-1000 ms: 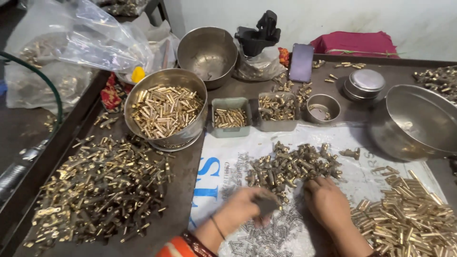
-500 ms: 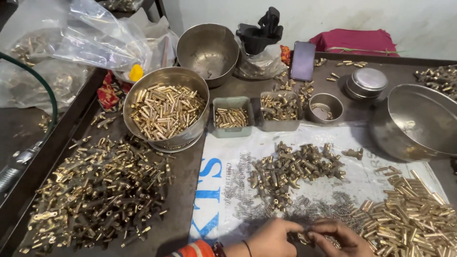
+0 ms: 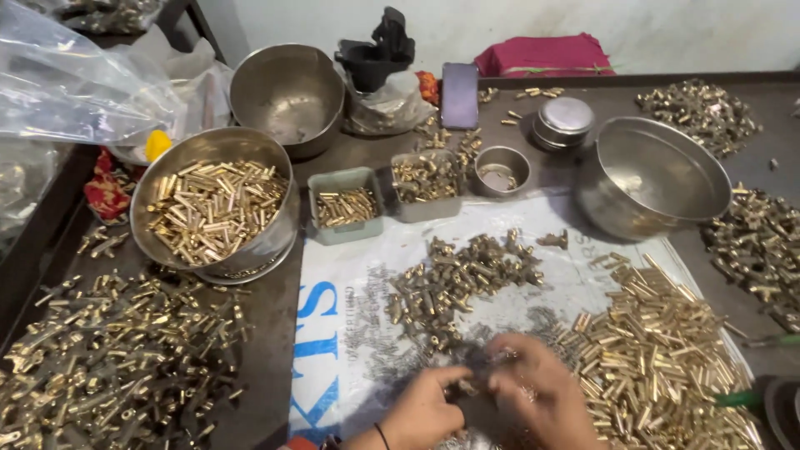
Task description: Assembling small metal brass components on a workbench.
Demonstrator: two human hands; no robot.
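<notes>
Bottom centre of frame: my left hand (image 3: 421, 410) and right hand (image 3: 533, 392) meet fingertip to fingertip, pinching a small brass part (image 3: 468, 385) over the sack (image 3: 333, 333). Pins (image 3: 379, 337) and tubes (image 3: 658, 358) lie near for reach.

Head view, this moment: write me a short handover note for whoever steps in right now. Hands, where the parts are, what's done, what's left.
Left hand and right hand: together at the near edge of the white sack sheet, fingers closed around a small metal piece; it is too blurred to tell which hand grips it.
Parts: grey-brass fittings heaped mid-sheet, brass tubes piled by the right hand, tiny grey bits scattered near the left.
Done: a steel bowl far left holds brass tubes; two small trays behind the sheet hold brass pieces.
Left: the sheet's heaps remain large; the big bowl on the right is empty.
</notes>
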